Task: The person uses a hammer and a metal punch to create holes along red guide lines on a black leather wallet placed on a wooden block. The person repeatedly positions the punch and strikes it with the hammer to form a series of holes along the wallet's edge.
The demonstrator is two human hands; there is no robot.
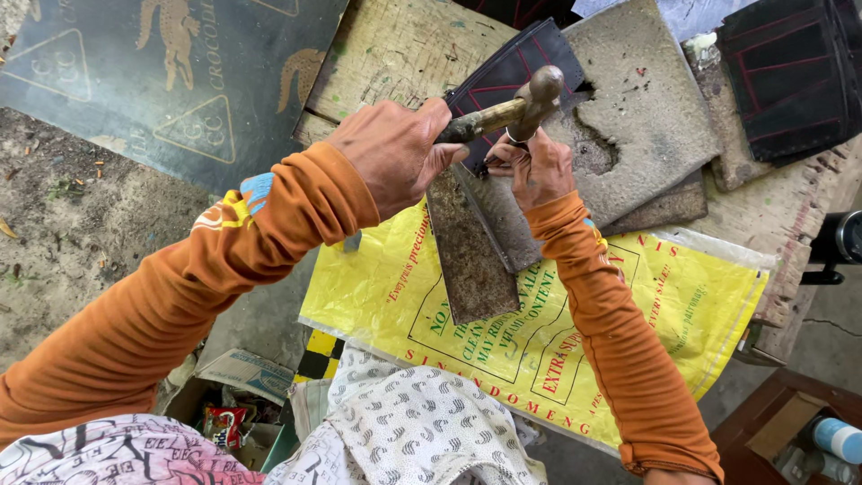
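Observation:
My left hand point(395, 153) grips the wooden handle of a hammer point(530, 99). Its rounded metal head hangs just above my right hand point(537, 166). That hand's fingertips are pinched on a small metal piece under the hammer head, too small to identify, at the edge of a black rubber strip with red lines point(507, 63). The strip lies on a grey stone slab point(646, 108). Two rusty flat metal plates point(471, 260) lie below both hands on a yellow woven sack point(539, 350). Both arms wear orange sleeves.
A black sheet with gold animal prints point(162, 81) lies at the top left beside bare dirt point(54, 207). Another black rubber piece point(790, 72) sits at the top right. A worn wooden bench top point(395, 45) carries the slab. Cartons and wrappers point(242, 377) lie below.

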